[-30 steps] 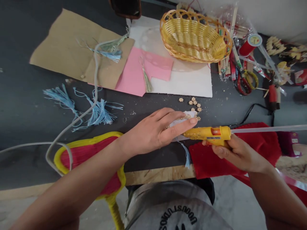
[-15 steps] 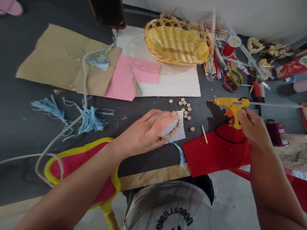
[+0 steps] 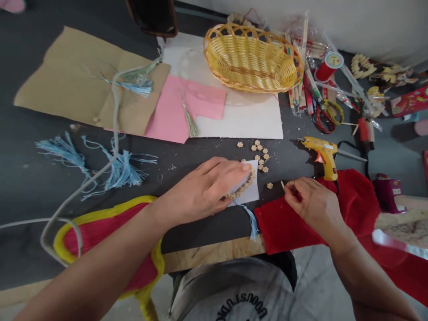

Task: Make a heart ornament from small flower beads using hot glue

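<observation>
My left hand [image 3: 214, 189] is closed around a small pale piece edged with beige beads [image 3: 245, 187]; the hand covers most of it. A light blue tassel [image 3: 251, 221] hangs from its lower side, and a square of white paper [image 3: 253, 178] lies beneath. Between the fingertips of my right hand [image 3: 309, 200] is a short thin wooden stick [image 3: 282, 185], over the red felt [image 3: 277, 225]. Several small flower-shaped wooden beads [image 3: 261, 156] lie just beyond my left hand. The yellow glue gun [image 3: 321, 154] rests on the table beyond my right hand.
A yellow wicker basket [image 3: 254, 58] stands on white board [image 3: 240, 120] at the back. Scissors [image 3: 326, 116], a red thread spool [image 3: 329, 67] and packets crowd the back right. Blue tassels [image 3: 122, 167], brown paper [image 3: 83, 76] and a pale cable [image 3: 115, 111] occupy the left.
My right hand has let go of the glue gun, which now lies on the table. It has moved left and picked up the wooden stick. My left hand keeps its hold.
</observation>
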`<state>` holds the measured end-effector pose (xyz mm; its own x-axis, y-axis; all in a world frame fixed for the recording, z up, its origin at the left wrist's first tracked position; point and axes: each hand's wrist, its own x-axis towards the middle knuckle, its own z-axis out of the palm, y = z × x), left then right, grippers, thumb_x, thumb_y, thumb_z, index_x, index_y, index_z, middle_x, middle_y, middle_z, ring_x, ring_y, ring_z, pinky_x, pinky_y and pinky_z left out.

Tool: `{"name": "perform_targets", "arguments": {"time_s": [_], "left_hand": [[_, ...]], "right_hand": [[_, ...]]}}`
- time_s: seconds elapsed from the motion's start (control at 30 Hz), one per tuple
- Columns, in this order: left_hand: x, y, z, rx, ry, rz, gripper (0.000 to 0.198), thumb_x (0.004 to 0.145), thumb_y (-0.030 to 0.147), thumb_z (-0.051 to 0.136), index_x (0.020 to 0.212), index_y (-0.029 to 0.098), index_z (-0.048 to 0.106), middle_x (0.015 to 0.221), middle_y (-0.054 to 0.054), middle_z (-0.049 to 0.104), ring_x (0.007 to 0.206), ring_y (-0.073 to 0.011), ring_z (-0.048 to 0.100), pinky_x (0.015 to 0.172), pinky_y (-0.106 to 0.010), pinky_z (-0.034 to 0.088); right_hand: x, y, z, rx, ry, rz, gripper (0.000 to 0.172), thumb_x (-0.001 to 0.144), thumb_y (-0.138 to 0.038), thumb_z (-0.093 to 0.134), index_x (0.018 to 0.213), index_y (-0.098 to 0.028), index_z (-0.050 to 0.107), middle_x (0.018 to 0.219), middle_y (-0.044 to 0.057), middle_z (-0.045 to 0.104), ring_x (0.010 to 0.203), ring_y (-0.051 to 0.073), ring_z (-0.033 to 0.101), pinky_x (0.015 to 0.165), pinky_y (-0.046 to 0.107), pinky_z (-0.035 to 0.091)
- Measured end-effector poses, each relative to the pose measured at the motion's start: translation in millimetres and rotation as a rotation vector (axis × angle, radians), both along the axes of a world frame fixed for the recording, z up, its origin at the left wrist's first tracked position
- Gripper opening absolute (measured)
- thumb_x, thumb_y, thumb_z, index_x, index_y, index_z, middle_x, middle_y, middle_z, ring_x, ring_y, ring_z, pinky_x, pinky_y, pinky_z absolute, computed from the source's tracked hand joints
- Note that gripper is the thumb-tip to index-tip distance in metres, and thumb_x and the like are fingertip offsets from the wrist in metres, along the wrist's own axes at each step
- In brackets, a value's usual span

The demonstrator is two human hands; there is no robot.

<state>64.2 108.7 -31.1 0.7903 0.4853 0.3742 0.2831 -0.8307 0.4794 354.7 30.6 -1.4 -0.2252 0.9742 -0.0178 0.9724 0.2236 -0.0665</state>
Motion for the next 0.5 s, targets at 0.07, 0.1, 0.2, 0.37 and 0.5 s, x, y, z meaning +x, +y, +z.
{"name": "perform_targets", "arguments": {"time_s": [0.07, 0.1, 0.2, 0.37, 0.5], "left_hand": [[0.3, 0.4, -0.5, -0.001, -0.019, -0.003, 0.086, 0.084, 0.005, 0.064, 0.153, 0.014, 0.014, 0.134, -0.019, 0.057, 0.123, -0.0278, 0.054, 0.102, -0.047, 0.051], [0.3, 0.6, -0.9, 0.002, -0.028, -0.001, 0.087, 0.083, 0.005, 0.064, 0.153, 0.013, 0.014, 0.134, -0.019, 0.057, 0.122, -0.0280, 0.054, 0.102, -0.048, 0.051], [-0.2, 0.7, -2.0, -0.004, -0.044, 0.000, 0.087, 0.083, 0.005, 0.064, 0.153, 0.014, 0.013, 0.133, -0.020, 0.057, 0.119, -0.0285, 0.054, 0.099, -0.049, 0.053], [-1.3, 0.5, -1.8, -0.015, -0.055, -0.002, 0.090, 0.084, 0.005, 0.064, 0.154, 0.015, 0.010, 0.133, -0.020, 0.057, 0.120, -0.0282, 0.054, 0.100, -0.050, 0.052], [-2.2, 0.1, -2.1, -0.026, -0.061, -0.004, 0.090, 0.086, 0.005, 0.061, 0.156, 0.017, 0.006, 0.134, -0.020, 0.056, 0.121, -0.0283, 0.054, 0.099, -0.051, 0.052]], "right_hand": [[-1.2, 1.7, 3.6, 0.001, -0.026, 0.047, 0.021, 0.097, -0.028, 0.051, 0.081, -0.020, 0.061, 0.077, 0.005, 0.066, 0.075, 0.020, 0.063, 0.067, 0.032, 0.043], [-1.9, 1.7, 5.0, -0.008, -0.030, 0.066, 0.020, 0.097, -0.030, 0.052, 0.083, -0.020, 0.062, 0.079, 0.006, 0.067, 0.078, 0.021, 0.063, 0.069, 0.033, 0.044], [-3.8, 0.6, 5.4, -0.052, -0.028, 0.098, 0.019, 0.098, -0.030, 0.051, 0.086, -0.019, 0.061, 0.081, 0.007, 0.068, 0.080, 0.022, 0.065, 0.072, 0.034, 0.047], [-9.2, 5.3, 4.8, 0.074, 0.092, 0.071, 0.014, 0.099, -0.026, 0.051, 0.088, -0.020, 0.058, 0.084, 0.005, 0.072, 0.076, 0.018, 0.069, 0.067, 0.030, 0.052], [-29.4, 15.2, 11.1, 0.118, 0.442, 0.150, 0.006, 0.092, -0.016, 0.062, 0.091, -0.021, 0.059, 0.081, 0.001, 0.072, 0.072, 0.014, 0.069, 0.065, 0.025, 0.056]]}}
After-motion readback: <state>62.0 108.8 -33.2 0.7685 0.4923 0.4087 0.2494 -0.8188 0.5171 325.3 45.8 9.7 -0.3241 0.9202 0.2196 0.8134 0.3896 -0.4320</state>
